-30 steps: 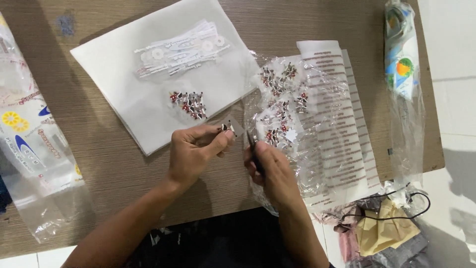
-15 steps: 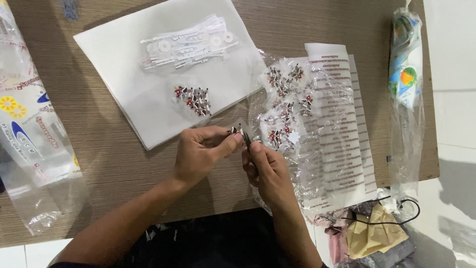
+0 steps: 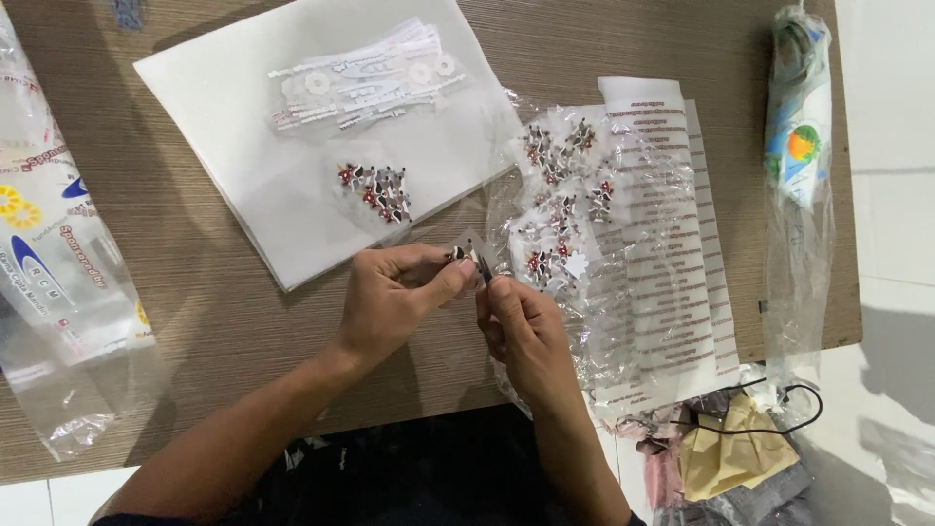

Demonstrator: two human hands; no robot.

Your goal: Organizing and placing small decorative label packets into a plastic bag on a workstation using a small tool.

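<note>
Both my hands pinch one small sticker over the wooden table (image 3: pixel 243 321).
My left hand (image 3: pixel 394 297) and right hand (image 3: pixel 516 326) clamp the sticker (image 3: pixel 467 251); clear packet of stickers (image 3: pixel 570 209) just right, white sheet (image 3: pixel 292 166) above.

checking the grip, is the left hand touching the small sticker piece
Touching. The head view shows the left hand pinching the small sticker piece between thumb and fingers, with no gap visible; the right hand meets it too.
</note>
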